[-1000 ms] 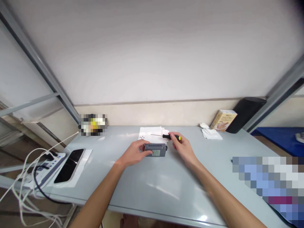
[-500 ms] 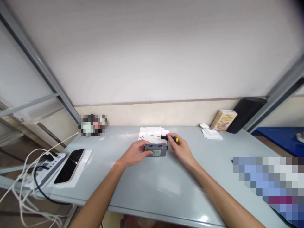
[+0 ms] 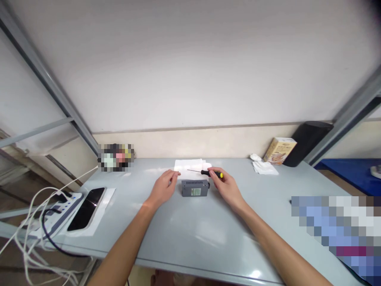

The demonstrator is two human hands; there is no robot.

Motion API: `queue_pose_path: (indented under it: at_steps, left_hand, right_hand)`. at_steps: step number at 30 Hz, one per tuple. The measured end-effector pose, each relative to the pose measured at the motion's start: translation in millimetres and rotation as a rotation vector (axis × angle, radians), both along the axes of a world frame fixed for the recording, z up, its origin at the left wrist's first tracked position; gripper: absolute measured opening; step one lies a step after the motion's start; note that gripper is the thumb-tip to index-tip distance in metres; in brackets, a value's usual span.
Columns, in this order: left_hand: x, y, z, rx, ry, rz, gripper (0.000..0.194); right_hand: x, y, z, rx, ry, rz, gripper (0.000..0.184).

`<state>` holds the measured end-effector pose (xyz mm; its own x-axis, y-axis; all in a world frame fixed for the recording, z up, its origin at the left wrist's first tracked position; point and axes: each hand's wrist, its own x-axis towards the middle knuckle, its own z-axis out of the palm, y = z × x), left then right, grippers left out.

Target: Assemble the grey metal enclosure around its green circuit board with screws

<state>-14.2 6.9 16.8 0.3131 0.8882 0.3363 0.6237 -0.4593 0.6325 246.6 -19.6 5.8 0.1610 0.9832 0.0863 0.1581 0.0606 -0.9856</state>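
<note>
My left hand (image 3: 164, 186) is left of a dark grey metal box, its thumb and fingertips pinched together at the left edge of the white paper (image 3: 190, 165). Something tiny and dark shows at those fingertips, too small to name. The box (image 3: 186, 191), with vent slots along its top and a pale green label on the front, stands on the desk touched by neither hand. My right hand (image 3: 226, 186) is closed around a screwdriver (image 3: 205, 172) with a black and yellow handle. Its thin shaft points left above the paper.
A phone (image 3: 87, 208) lies on paper beside a power strip (image 3: 64, 210) with tangled cables at the left. Crumpled tissues (image 3: 264, 167), a box with printed food (image 3: 279, 151) and a black cylinder (image 3: 308, 143) are at the back right. Blurred items occupy both sides.
My left hand has let go of the grey box and moved left and slightly up to the paper's edge, covering the small dark dots there. The right hand and screwdriver have barely moved.
</note>
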Motion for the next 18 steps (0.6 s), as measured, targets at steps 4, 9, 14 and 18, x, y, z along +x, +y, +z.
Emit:
queue_pose_path:
  at_steps: [4, 9, 14, 18]
  left_hand:
    - [-2, 3, -1.8, 0.092, 0.030, 0.089, 0.030]
    - [-7, 7, -3.3, 0.094, 0.107, 0.186, 0.021]
    - [-9, 9, -9.3, 0.071, 0.189, 0.136, 0.023]
    - [-10, 10, -11.7, 0.060, 0.218, 0.159, 0.023]
  right_hand:
    - [1, 1, -1.0, 0.000, 0.007, -0.007, 0.057]
    - [0, 1, -1.2, 0.008, -0.008, -0.010, 0.057]
    - [-1, 0, -1.3, -0.003, 0.006, 0.000, 0.059]
    - [-2, -1, -0.4, -0.019, 0.024, 0.008, 0.059]
